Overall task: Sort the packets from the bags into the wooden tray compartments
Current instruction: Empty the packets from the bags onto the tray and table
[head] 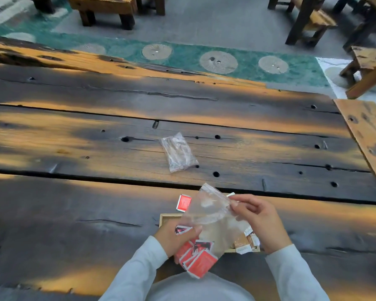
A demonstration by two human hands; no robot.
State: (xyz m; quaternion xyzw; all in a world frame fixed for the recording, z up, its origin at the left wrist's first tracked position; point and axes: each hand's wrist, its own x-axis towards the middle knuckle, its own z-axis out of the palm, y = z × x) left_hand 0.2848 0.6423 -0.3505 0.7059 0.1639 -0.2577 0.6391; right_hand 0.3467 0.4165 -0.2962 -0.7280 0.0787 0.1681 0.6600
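Note:
My left hand [178, 237] grips a bunch of red packets [199, 258] near the table's front edge. My right hand [258, 220] pinches the top of a clear plastic bag [208, 210] that hangs between the two hands. Under the bag lies the wooden tray [164, 218], mostly hidden; brown and white packets [246, 241] show at its right end. One red packet [183, 202] lies on the table just beyond the tray. A second clear bag [178, 152] lies flat farther out on the table, with what looks like pale packets inside.
The dark plank table [96, 135] has holes and gaps between its boards. A lighter wooden board [367, 131] sits at the right edge. Wooden benches [104, 7] and stools [365, 61] stand on the floor beyond the table.

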